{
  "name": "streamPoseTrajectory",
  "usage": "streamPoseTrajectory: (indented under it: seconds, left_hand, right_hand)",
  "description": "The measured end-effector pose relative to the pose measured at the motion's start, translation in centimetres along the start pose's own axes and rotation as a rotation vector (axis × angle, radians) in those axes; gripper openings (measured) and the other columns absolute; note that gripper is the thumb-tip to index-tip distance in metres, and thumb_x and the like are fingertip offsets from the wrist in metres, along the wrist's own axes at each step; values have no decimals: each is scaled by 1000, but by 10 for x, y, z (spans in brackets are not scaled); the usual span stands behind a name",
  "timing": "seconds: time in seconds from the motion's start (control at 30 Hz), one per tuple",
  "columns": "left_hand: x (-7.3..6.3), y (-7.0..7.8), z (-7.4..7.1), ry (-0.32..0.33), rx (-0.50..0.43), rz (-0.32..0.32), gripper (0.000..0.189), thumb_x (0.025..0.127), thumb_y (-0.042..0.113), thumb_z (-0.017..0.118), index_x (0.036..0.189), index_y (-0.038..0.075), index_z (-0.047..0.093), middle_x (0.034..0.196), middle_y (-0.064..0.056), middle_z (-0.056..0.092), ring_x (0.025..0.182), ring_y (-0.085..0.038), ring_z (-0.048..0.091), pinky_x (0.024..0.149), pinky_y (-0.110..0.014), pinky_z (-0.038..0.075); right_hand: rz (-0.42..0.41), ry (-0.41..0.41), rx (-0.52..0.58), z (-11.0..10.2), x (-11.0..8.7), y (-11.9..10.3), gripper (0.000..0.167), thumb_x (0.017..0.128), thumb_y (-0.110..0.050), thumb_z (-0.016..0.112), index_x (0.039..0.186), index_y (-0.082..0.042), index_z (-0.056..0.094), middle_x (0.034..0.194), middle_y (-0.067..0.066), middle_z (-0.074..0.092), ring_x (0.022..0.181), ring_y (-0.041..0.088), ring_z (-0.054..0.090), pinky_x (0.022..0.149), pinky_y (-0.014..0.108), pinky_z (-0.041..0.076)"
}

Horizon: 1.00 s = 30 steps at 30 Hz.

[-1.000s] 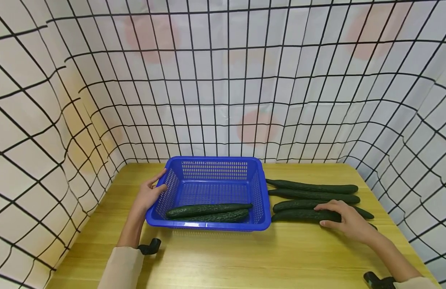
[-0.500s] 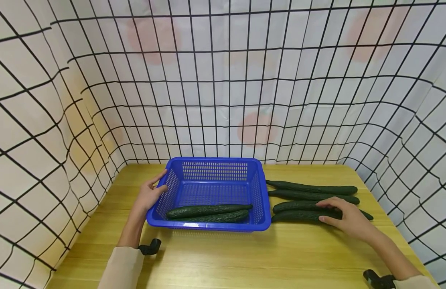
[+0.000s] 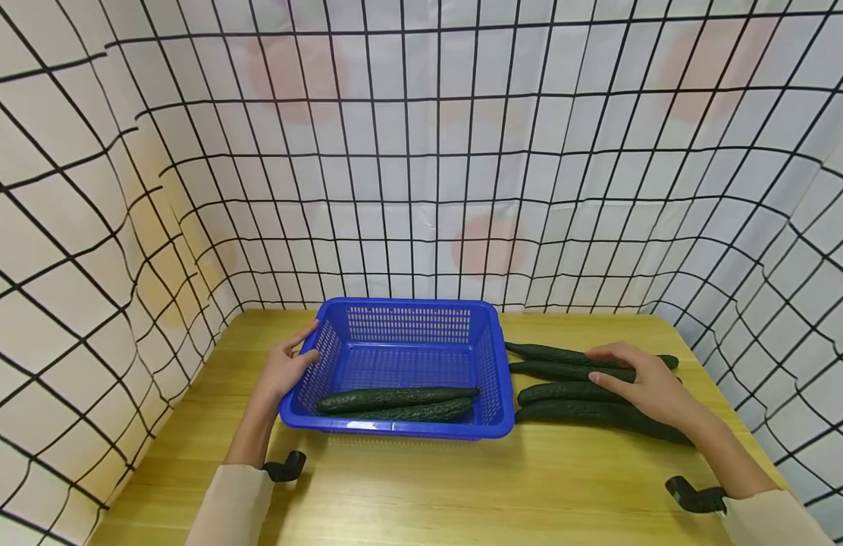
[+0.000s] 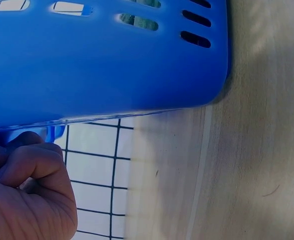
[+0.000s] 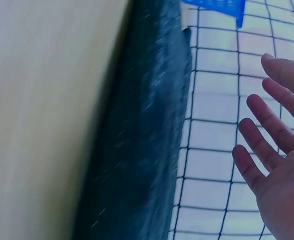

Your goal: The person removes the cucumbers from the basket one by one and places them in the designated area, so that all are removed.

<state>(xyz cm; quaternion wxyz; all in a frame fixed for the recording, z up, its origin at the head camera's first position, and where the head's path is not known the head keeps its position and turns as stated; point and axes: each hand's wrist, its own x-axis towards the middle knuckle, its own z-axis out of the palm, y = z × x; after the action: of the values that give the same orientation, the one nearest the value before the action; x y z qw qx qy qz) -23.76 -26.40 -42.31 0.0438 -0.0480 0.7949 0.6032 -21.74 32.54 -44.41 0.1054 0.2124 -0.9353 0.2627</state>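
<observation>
My left hand [image 3: 285, 371] grips the left rim of a blue plastic basket [image 3: 394, 428]. The left wrist view has its fingers [image 4: 34, 162] curled at the edge of the basket wall [image 4: 111, 75]. Two dark green cucumbers lie along the front of the basket floor, one [image 3: 394, 398] partly covering the other [image 3: 424, 411]. Over the row of cucumbers to the right, my right hand [image 3: 643, 383] hovers with nothing in its grasp, overlapping the two rear ones [image 3: 547, 353]. In the right wrist view its fingers [image 5: 267, 120] are spread beside a large, near cucumber [image 5: 136, 125].
Several cucumbers lie side by side right of the basket, the front one [image 3: 585, 412] nearest me. All stand on a wooden table [image 3: 428, 493]. A black wire grid [image 3: 431, 201] with pale cloth behind it encloses the back and sides.
My right hand has moved away from the front two cucumbers, back and slightly left toward the rear ones. The front cucumber's right end now shows. My left hand has stayed at the basket.
</observation>
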Motion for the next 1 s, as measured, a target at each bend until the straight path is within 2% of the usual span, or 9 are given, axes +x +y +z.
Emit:
streamPoseTrajectory:
  seconds: [0.13, 0.23, 0.3, 0.43, 0.57, 0.8, 1.0]
  left_hand:
    - [4, -5, -1, 6, -2, -6, 67, 96, 7, 58, 159, 21, 42, 123, -37, 64, 72, -26, 73, 62, -36, 62]
    - [12, -15, -2, 12, -10, -8, 67, 96, 8, 59, 159, 23, 42, 121, -36, 66, 71, -25, 73, 61, -35, 62]
    - [17, -22, -2, 15, -6, -4, 67, 97, 10, 59, 159, 26, 41, 122, -35, 66, 71, -24, 72, 60, -35, 62]
    - [23, -32, -2, 31, 8, 13, 66, 97, 13, 60, 158, 32, 42, 125, -33, 65, 70, -21, 71, 60, -33, 61]
    - [24, -34, -1, 37, 12, 19, 66, 97, 14, 60, 157, 34, 43, 126, -33, 65, 70, -20, 71, 60, -33, 61]
    - [24, -36, -2, 23, -23, 20, 67, 97, 12, 61, 158, 32, 42, 130, -34, 63, 71, -20, 72, 60, -34, 61]
    - [24, -35, -2, 26, -21, 15, 67, 97, 13, 60, 158, 33, 43, 123, -31, 67, 69, -20, 71, 58, -34, 61]
  right_hand:
    - [-13, -4, 21, 3, 11, -10, 39, 99, -29, 69, 136, -15, 65, 134, 6, 65, 120, 24, 57, 99, 34, 47]
    - [-11, -19, 41, 9, 19, -16, 40, 100, -30, 68, 137, -14, 64, 136, 6, 65, 122, 24, 57, 101, 34, 46]
    - [-3, -32, 58, 14, 24, -21, 42, 100, -32, 67, 138, -14, 63, 137, 5, 64, 124, 25, 58, 103, 39, 46]
    - [-9, -45, 112, 24, 36, -33, 44, 100, -33, 67, 139, -13, 62, 137, 7, 65, 126, 30, 59, 104, 55, 47]
    - [-44, -51, 163, 32, 49, -49, 42, 100, -31, 68, 138, -13, 63, 136, 9, 66, 126, 32, 59, 104, 59, 48]
    - [-91, -88, 220, 46, 69, -77, 41, 100, -31, 67, 137, -13, 64, 137, 7, 65, 129, 31, 58, 107, 58, 48]
    - [-126, -126, 275, 58, 85, -101, 44, 100, -33, 67, 138, -12, 63, 140, 7, 64, 132, 32, 57, 110, 59, 46]
